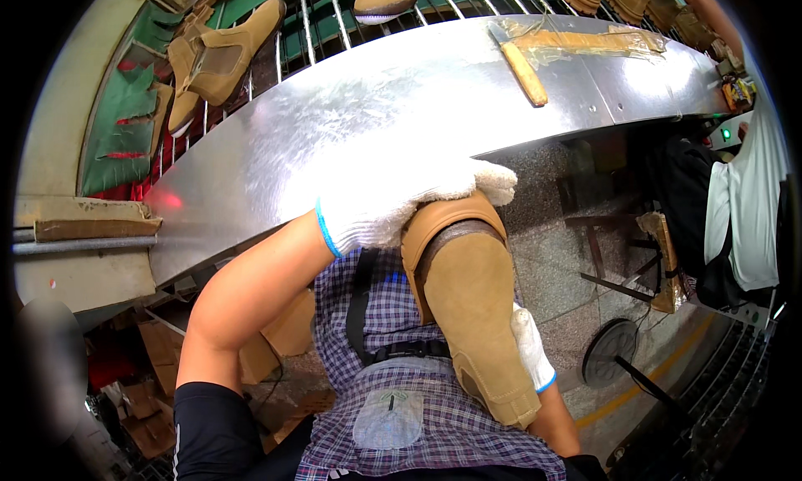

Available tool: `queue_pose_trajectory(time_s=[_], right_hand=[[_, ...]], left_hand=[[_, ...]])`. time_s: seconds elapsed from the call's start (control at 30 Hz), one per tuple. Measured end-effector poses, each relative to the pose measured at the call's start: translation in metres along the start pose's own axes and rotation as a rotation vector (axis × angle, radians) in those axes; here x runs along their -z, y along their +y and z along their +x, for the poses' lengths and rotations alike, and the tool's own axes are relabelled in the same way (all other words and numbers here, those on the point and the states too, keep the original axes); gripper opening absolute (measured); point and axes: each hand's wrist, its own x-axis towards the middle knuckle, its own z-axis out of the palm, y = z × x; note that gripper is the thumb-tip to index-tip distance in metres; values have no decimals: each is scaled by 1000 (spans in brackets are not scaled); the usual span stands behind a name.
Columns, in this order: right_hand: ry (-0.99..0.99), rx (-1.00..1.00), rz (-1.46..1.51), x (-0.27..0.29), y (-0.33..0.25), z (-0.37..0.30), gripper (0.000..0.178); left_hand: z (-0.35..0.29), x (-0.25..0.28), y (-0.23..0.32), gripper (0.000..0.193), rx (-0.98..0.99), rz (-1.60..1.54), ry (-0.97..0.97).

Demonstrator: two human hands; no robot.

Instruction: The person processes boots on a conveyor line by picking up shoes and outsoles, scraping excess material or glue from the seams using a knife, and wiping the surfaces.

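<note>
Boot [472, 322] out toward 5 o'clock, just below the big metal bench [292, 138] curving from about 9 round to 2. Next size down, wire rack [337, 13] from roughly 10 to 1, with tan boots [238, 50] sitting on it. Checked apron [418, 376] at 6, right behind the boot, toe aimed at 12. Left hand [418, 195], white glove, grasping the brown band [455, 207] round the toe. Right hand [528, 343], gloved too, against the boot's 4 o'clock side, mostly hidden, so can't tell how clenched. Wood-handled tool [525, 73] lying at 1.
</note>
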Motion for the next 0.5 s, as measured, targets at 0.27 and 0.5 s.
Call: queue_pose_trajectory(time_s=[0.27, 0.5], right_hand=[[-31, 51, -7, 2, -2, 6, 84], [14, 36, -61, -1, -5, 5, 81]], left_hand=[[-2, -4, 7, 54, -14, 33, 3], [0, -4, 0, 57, 70, 29, 37]])
